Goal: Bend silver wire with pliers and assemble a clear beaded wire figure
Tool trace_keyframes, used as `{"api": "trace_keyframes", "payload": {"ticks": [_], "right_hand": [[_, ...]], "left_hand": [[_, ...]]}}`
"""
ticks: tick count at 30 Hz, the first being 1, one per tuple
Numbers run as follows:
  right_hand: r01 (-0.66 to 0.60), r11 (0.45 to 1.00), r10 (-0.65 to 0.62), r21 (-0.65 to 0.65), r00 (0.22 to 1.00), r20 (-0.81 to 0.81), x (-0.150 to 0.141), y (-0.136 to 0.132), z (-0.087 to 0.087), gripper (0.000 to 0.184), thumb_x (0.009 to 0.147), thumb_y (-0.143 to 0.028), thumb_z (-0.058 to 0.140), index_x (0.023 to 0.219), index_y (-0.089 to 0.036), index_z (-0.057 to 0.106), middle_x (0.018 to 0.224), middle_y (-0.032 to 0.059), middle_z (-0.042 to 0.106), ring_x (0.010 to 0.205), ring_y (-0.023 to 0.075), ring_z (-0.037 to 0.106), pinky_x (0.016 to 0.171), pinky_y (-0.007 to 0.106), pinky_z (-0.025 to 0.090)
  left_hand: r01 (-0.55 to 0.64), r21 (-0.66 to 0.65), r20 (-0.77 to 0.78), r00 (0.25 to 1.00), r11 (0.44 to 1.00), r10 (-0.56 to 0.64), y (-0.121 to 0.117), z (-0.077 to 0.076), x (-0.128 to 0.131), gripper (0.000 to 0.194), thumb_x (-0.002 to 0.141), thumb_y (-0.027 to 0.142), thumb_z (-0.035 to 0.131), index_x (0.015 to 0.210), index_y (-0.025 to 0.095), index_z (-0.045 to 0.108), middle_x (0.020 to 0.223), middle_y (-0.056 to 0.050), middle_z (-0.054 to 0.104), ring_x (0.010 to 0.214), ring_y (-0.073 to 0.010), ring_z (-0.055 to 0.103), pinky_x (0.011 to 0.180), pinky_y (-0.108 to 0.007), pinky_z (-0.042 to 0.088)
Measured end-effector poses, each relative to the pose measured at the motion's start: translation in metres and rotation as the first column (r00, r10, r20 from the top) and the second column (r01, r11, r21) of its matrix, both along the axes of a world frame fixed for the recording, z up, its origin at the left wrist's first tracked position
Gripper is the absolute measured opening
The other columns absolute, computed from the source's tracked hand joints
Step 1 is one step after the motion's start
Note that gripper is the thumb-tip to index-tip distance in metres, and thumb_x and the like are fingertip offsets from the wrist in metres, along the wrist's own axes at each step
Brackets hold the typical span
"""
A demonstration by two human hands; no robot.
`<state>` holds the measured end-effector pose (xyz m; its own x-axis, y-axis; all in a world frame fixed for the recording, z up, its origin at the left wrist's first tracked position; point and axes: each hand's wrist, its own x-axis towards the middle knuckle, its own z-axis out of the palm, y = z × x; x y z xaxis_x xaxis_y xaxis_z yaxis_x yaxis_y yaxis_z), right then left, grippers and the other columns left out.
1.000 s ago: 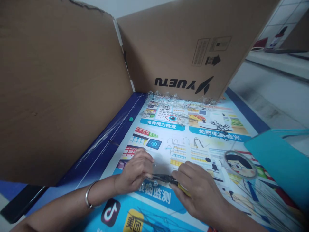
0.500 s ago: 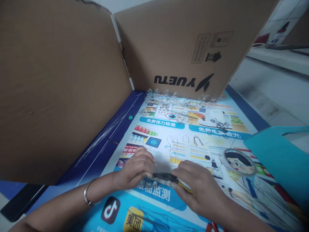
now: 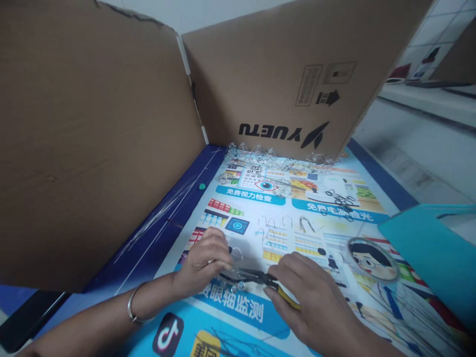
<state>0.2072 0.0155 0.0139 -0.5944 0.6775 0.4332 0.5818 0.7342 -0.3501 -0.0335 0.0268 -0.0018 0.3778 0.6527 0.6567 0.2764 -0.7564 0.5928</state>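
Observation:
My right hand (image 3: 312, 292) is wrapped round the yellow handles of a pair of black-nosed pliers (image 3: 260, 277). The jaws point left, toward my left hand (image 3: 206, 260), which wears a silver bangle on its wrist. Its fingers are pinched on a thin wire loop (image 3: 237, 255) with clear beads (image 3: 238, 286) hanging just below. The plier jaws are at the wire; I cannot tell whether they grip it. Beyond the hands lie several bent wire hooks (image 3: 286, 221).
Cardboard panels (image 3: 267, 79) wall off the left and back. Beaded wire pieces (image 3: 253, 154) line the back panel, with dark wire rings (image 3: 340, 201) nearer. Straight wires (image 3: 159, 213) lie at left, more (image 3: 416, 307) at right. A teal folder-like thing (image 3: 435, 248) stands at right.
My left hand has shifted slightly left, and the wire loop with its beads now shows more. The plier jaws are more visible, and the view has tilted up a little.

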Motion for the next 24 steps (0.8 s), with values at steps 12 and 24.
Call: {"api": "trace_keyframes", "payload": {"ticks": [12, 24], "right_hand": [[0.040, 0.997, -0.038, -0.070, 0.999, 0.017, -0.002, -0.002, -0.002, 0.008, 0.082, -0.025, 0.053, 0.082, -0.020, 0.059, 0.075, 0.0034, 0.055, 0.071, 0.0184, 0.048, 0.061, 0.030, 0.034], [0.207, 0.953, -0.216, -0.222, 0.976, -0.014, 0.019, 0.033, -0.018, 0.022, 0.083, -0.035, 0.050, 0.096, -0.020, 0.060, 0.089, 0.0062, 0.062, 0.082, 0.0189, 0.057, 0.071, 0.030, 0.045]], "left_hand": [[0.004, 0.002, -0.003, 1.000, 1.000, -0.004, 0.000, -0.003, 0.001, 0.016, 0.087, 0.028, 0.054, 0.078, 0.017, 0.062, 0.067, -0.003, 0.060, 0.076, -0.0172, 0.052, 0.074, -0.036, 0.044], [-0.212, -0.081, -0.031, 0.977, 0.974, 0.210, 0.006, -0.014, -0.002, 0.007, 0.085, 0.017, 0.055, 0.080, 0.018, 0.061, 0.072, -0.002, 0.060, 0.075, -0.0163, 0.054, 0.074, -0.034, 0.042]]}}
